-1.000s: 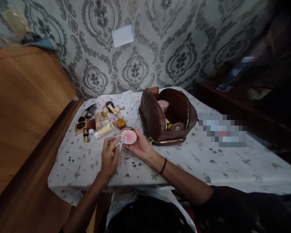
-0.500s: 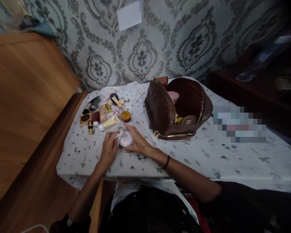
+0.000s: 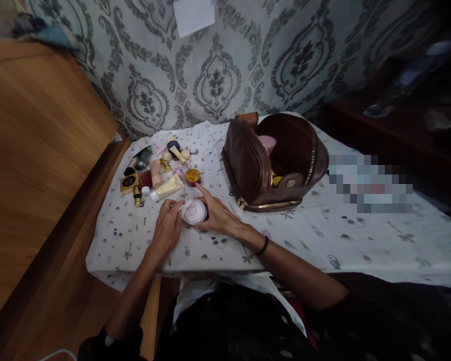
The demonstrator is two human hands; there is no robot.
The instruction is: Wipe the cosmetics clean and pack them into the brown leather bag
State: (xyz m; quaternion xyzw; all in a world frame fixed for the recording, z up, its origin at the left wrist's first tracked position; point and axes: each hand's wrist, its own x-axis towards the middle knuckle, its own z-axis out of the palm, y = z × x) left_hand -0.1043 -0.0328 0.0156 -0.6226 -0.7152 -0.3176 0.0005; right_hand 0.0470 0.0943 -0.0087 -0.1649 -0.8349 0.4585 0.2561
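Note:
Close to the table's front edge, my right hand (image 3: pixel 218 214) is curled around the side of a round, pale powder jar (image 3: pixel 194 212). At the jar's left rim, my left hand (image 3: pixel 168 224) pinches a thin white tissue (image 3: pixel 185 205). The tissue touches the jar. Just beyond both hands lie a cream tube (image 3: pixel 168 188) with a white cap and a round amber jar (image 3: pixel 193 176) with a gold lid.
Several cosmetics, among them a beige tube (image 3: pixel 156 173) and a gold box (image 3: pixel 128 183), cluster at the left back. An unzipped brown leather bag (image 3: pixel 244 168) stands right of the hands. A wooden cabinet (image 3: pixel 41 125) borders the left.
The view has shifted slightly. My right fingers have opened a little around the jar, and its pale top shows more fully. My left hand stays at its rim with the tissue.

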